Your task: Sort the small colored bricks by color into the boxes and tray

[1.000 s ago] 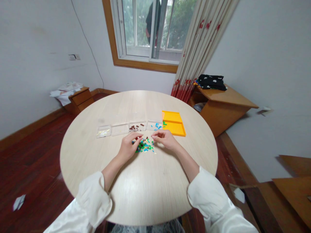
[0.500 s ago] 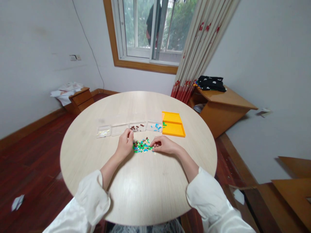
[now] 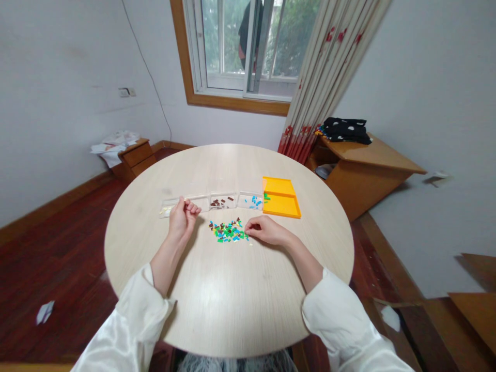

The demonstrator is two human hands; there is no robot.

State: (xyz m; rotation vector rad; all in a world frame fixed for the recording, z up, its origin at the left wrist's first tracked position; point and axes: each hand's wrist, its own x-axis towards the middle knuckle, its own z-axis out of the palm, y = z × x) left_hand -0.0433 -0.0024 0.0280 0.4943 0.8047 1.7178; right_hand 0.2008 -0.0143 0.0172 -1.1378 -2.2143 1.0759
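Note:
A loose pile of small toy bricks (image 3: 228, 231) in green, blue, brown and pale yellow lies mid-table. At the pile's right edge is my right hand (image 3: 265, 229), its thumb and fingertips pinched together; whatever they hold is too small to make out. My left hand (image 3: 183, 219) is raised left of the pile with curled fingers, in front of the left clear boxes. Its fingers hide any piece inside. Pale yellow bricks (image 3: 166, 210) show in the leftmost box, partly behind this hand. Brown bricks (image 3: 220, 202) and blue bricks (image 3: 253, 201) lie in other clear boxes.
An open orange box (image 3: 284, 213) with a few green bricks (image 3: 267, 197) ends the row on the right. The round table (image 3: 228, 289) has its near edge by my lap. A wooden cabinet (image 3: 372, 165) stands beyond the table at right.
My left hand has moved left and slightly up, away from the pile toward the left boxes, its fingers curled. My right hand stays by the pile's right edge. The camera view has shifted slightly.

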